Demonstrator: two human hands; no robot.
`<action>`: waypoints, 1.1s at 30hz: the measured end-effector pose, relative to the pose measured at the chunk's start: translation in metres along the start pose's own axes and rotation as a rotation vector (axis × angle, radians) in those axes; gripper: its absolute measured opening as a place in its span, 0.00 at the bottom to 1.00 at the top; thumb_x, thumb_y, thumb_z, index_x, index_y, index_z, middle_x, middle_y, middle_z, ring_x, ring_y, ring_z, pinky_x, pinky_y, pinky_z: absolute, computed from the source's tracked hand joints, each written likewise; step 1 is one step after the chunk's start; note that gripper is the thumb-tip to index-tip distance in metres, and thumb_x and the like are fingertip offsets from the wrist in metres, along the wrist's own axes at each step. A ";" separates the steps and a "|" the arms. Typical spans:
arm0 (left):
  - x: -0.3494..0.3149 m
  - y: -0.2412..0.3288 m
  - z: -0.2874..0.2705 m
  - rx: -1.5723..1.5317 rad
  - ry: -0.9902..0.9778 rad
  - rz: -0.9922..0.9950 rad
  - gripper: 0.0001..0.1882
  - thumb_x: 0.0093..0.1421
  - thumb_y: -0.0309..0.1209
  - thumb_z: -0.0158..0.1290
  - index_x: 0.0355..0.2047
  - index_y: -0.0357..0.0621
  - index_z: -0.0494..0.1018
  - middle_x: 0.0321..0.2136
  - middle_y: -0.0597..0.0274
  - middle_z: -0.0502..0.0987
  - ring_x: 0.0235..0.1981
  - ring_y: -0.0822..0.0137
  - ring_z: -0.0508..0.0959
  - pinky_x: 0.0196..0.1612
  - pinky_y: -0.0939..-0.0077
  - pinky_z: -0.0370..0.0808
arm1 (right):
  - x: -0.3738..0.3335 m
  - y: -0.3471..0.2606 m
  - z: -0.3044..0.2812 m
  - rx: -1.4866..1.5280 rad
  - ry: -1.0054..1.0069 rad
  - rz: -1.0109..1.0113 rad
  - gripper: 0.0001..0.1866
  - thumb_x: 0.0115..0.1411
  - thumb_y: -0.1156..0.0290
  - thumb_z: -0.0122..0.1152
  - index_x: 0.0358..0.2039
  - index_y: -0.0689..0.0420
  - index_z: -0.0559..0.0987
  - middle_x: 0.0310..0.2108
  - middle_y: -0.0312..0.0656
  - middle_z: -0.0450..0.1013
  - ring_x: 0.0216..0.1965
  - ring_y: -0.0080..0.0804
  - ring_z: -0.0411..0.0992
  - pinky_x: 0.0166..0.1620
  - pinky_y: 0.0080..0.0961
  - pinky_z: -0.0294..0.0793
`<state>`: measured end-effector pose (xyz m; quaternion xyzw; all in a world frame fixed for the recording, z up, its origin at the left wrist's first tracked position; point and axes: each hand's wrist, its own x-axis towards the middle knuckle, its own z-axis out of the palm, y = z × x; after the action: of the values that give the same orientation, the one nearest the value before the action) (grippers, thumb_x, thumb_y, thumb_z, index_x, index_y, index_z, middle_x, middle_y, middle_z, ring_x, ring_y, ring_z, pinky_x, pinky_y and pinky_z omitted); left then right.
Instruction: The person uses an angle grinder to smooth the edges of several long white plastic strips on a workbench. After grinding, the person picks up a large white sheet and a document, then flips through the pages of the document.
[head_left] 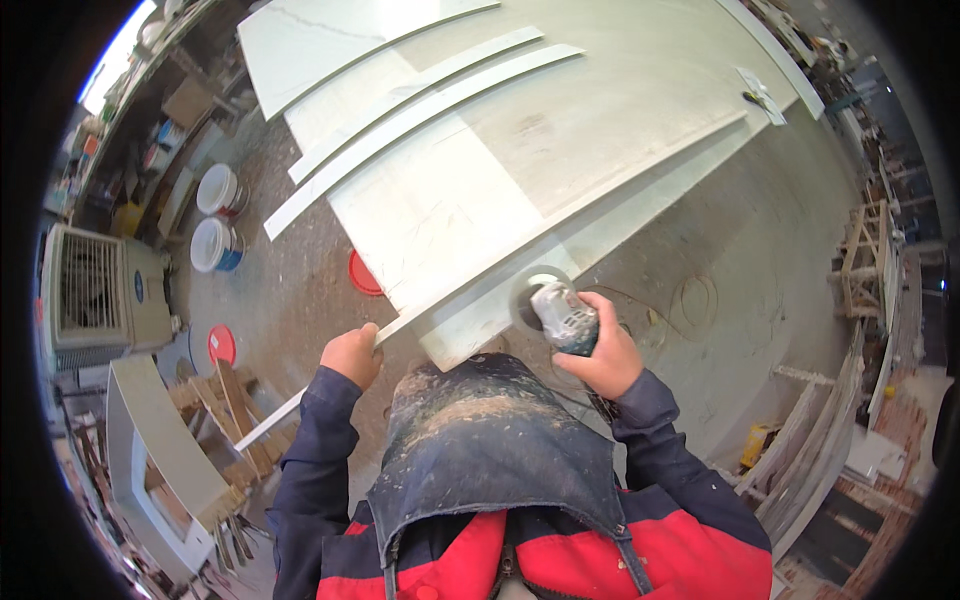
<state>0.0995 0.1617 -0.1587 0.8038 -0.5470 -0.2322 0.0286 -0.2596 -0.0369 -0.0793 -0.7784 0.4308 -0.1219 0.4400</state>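
My right hand (612,355) is wrapped round the body of an angle grinder (572,318). Its round disc (526,300), partly blurred, is at the near edge of the pale slab (455,340); I cannot tell whether they touch. My left hand (352,357) grips a long, narrow white strip (480,268) close to its near left end. That strip runs diagonally along the slab's edge toward the far right, and a thin white length (272,420) shows below the left hand. Two loose white strips (430,105) lie farther off on the slabs.
Two white buckets (217,245) and red lids (365,273) are on the floor at left, near an air cooler (95,285). Wood scraps (235,410) lie lower left. A cable or hose (695,300) coils on the right floor, before a wooden frame (862,262).
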 end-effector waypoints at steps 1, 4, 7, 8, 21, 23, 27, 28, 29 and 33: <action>-0.005 0.003 0.001 0.005 0.028 -0.006 0.09 0.59 0.32 0.57 0.34 0.41 0.71 0.28 0.44 0.80 0.34 0.40 0.81 0.38 0.48 0.78 | 0.007 -0.008 0.001 -0.026 -0.072 0.006 0.46 0.49 0.63 0.74 0.66 0.55 0.61 0.51 0.61 0.74 0.52 0.59 0.76 0.54 0.41 0.75; -0.014 0.003 0.004 0.002 0.058 -0.016 0.09 0.59 0.32 0.58 0.33 0.42 0.70 0.28 0.45 0.80 0.33 0.42 0.82 0.37 0.48 0.78 | 0.028 -0.032 0.013 -0.107 -0.236 -0.061 0.45 0.51 0.62 0.72 0.67 0.53 0.60 0.54 0.62 0.73 0.52 0.63 0.75 0.52 0.44 0.76; -0.019 0.003 0.003 -0.013 0.067 -0.009 0.09 0.59 0.32 0.57 0.33 0.42 0.70 0.28 0.46 0.80 0.33 0.43 0.82 0.37 0.49 0.78 | 0.041 -0.042 0.032 -0.162 -0.361 -0.178 0.45 0.51 0.63 0.72 0.67 0.53 0.60 0.54 0.61 0.73 0.52 0.62 0.75 0.53 0.45 0.76; -0.021 0.003 0.003 -0.020 0.071 -0.001 0.08 0.59 0.31 0.57 0.33 0.42 0.70 0.28 0.47 0.80 0.33 0.43 0.82 0.37 0.49 0.78 | 0.043 -0.045 0.038 -0.189 -0.396 -0.211 0.45 0.51 0.63 0.71 0.67 0.53 0.60 0.52 0.62 0.74 0.50 0.63 0.75 0.52 0.47 0.77; -0.023 0.010 0.007 -0.054 0.079 -0.031 0.07 0.56 0.29 0.58 0.33 0.44 0.71 0.28 0.49 0.80 0.32 0.44 0.82 0.35 0.50 0.78 | 0.051 -0.051 0.015 -0.356 -0.355 -0.027 0.44 0.48 0.62 0.73 0.64 0.55 0.62 0.48 0.62 0.76 0.48 0.63 0.77 0.50 0.48 0.78; -0.024 0.007 0.008 -0.060 0.092 -0.024 0.07 0.56 0.29 0.58 0.32 0.44 0.71 0.28 0.49 0.79 0.32 0.44 0.81 0.35 0.50 0.78 | 0.059 -0.044 -0.007 -0.373 -0.281 0.045 0.44 0.48 0.62 0.73 0.64 0.55 0.62 0.47 0.63 0.77 0.48 0.63 0.77 0.49 0.48 0.78; -0.026 -0.001 0.016 -0.032 0.122 -0.012 0.08 0.55 0.29 0.59 0.32 0.45 0.71 0.27 0.49 0.78 0.31 0.43 0.81 0.34 0.49 0.77 | 0.083 0.002 -0.055 -0.327 -0.123 0.076 0.44 0.48 0.62 0.71 0.64 0.54 0.61 0.45 0.63 0.77 0.47 0.64 0.77 0.50 0.49 0.77; -0.027 0.004 0.011 -0.053 0.147 -0.016 0.08 0.54 0.28 0.59 0.32 0.45 0.70 0.27 0.49 0.78 0.31 0.43 0.80 0.34 0.49 0.77 | 0.090 0.014 -0.067 -0.325 -0.102 0.107 0.44 0.48 0.62 0.71 0.64 0.54 0.62 0.45 0.63 0.77 0.47 0.64 0.77 0.50 0.49 0.76; -0.026 0.003 0.013 -0.048 0.140 -0.028 0.09 0.54 0.28 0.60 0.32 0.45 0.70 0.27 0.49 0.78 0.31 0.43 0.80 0.34 0.49 0.77 | 0.098 0.024 -0.079 -0.339 -0.068 0.107 0.44 0.47 0.61 0.71 0.64 0.54 0.62 0.45 0.63 0.77 0.47 0.64 0.77 0.50 0.49 0.76; -0.030 -0.004 0.017 -0.023 0.135 -0.065 0.09 0.53 0.28 0.60 0.32 0.46 0.71 0.27 0.49 0.77 0.32 0.43 0.80 0.35 0.49 0.77 | 0.130 0.062 -0.136 -0.363 0.046 0.115 0.44 0.47 0.61 0.71 0.63 0.54 0.62 0.45 0.63 0.77 0.48 0.64 0.77 0.51 0.48 0.76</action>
<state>0.0873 0.1936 -0.1653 0.8346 -0.5146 -0.1846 0.0670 -0.2936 -0.2321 -0.0739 -0.8163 0.4992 -0.0345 0.2886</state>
